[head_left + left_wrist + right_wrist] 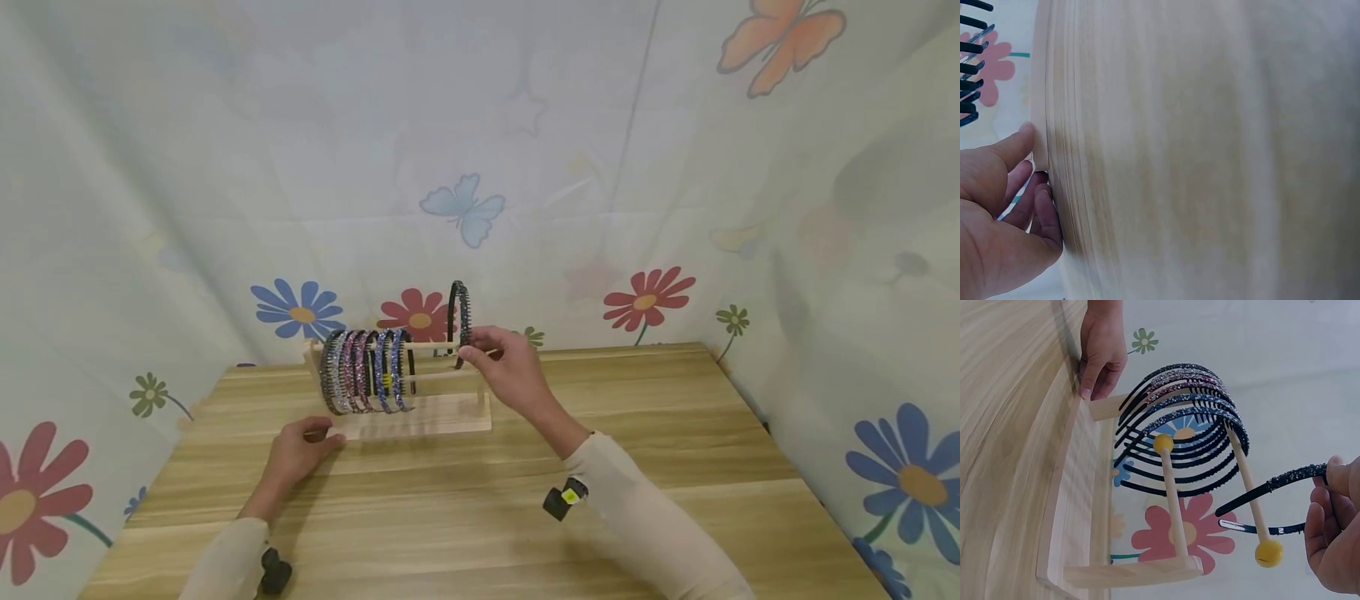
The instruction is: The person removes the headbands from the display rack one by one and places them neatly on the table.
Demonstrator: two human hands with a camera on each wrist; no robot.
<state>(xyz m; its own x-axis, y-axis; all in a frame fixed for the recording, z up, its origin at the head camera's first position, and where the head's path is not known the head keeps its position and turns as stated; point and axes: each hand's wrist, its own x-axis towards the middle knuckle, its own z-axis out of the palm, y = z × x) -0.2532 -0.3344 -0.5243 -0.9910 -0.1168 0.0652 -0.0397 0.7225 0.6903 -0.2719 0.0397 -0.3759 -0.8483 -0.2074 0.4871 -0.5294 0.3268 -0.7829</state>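
Note:
My right hand [513, 372] pinches a black glittery headband [465, 318] between thumb and fingers, by the right end of a wooden rack's top rod. In the right wrist view, the open ends of this headband [1294, 475] lie around the rod [1249, 478], near its yellow ball tip [1269, 553]. The left hand [294, 452] grips the left end of the rack's base [450, 417], thumb [1021, 142] against the edge. Several sparkly headbands [363, 371] in black, silver, pink and blue hang side by side on the rack's left part.
The rack stands on a wood-grain table [420, 517]. A second rod carries another yellow ball [1163, 444]. Behind the table hangs a pale cloth [570, 233] printed with flowers and butterflies. Both wrists wear small black cameras [276, 572].

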